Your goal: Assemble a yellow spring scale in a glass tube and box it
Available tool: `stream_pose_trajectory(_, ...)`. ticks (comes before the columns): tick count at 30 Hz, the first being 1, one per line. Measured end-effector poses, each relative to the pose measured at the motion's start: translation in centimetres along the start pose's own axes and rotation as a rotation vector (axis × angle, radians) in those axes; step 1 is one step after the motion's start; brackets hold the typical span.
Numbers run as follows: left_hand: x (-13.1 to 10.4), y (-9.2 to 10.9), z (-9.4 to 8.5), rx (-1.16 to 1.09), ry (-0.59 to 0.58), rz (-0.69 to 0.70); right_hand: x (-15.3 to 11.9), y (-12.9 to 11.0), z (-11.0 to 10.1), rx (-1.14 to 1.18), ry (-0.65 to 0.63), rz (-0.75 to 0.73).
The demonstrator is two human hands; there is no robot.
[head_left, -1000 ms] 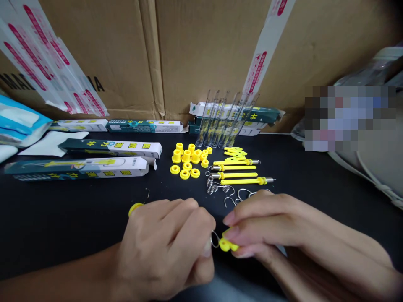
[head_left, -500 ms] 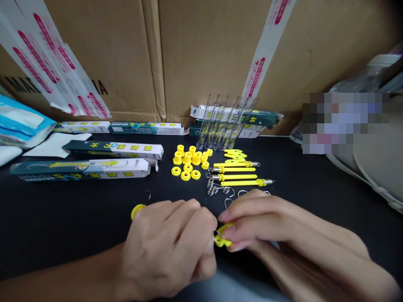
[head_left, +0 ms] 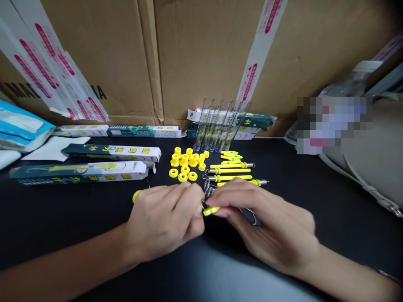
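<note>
My left hand (head_left: 165, 218) is closed in a fist around a spring scale; its yellow end cap (head_left: 136, 196) pokes out on the left, and the body is hidden in the palm. At the fist's right side a thin metal wire loop (head_left: 204, 204) shows. My right hand (head_left: 264, 218) pinches a small yellow plastic tab (head_left: 210, 211) against this loop; whether they are linked I cannot tell. Just beyond lie yellow rods with springs (head_left: 234, 170), small springs (head_left: 208, 187), yellow tabs (head_left: 231, 156) and yellow caps (head_left: 185, 160).
Several clear tubes (head_left: 217, 126) stand upright behind the parts. Printed boxes (head_left: 85, 171) lie at left and along the cardboard wall (head_left: 195, 50). A blue packet (head_left: 25, 126) sits far left; a clear bottle (head_left: 346, 84) and a grey bag (head_left: 374, 155) are at right.
Both hands have moved away from me, toward the loose parts, with the right also going left. The yellow tab has turned and now points more sideways. The view has shifted slightly.
</note>
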State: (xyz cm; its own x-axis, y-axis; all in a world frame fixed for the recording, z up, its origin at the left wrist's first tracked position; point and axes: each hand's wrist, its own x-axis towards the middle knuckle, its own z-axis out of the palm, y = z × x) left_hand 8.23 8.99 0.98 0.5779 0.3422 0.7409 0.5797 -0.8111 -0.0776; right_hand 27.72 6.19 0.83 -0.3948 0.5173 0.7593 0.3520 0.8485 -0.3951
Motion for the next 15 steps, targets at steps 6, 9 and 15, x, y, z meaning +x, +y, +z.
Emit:
stream_pose_trajectory(6,0.4,-1.0,0.6,-0.017,0.043,0.054,0.7,1.3,-0.1,0.032,-0.080,-0.113)
stream_pose_trajectory(9,0.7,-1.5,1.1,-0.010,0.095,0.092,1.1,2.0,0.1,0.074,-0.059,-0.121)
stream_pose_trajectory(15,0.7,-2.0,1.9,-0.008,0.179,0.119,1.9,2.9,0.9,0.155,0.033,-0.120)
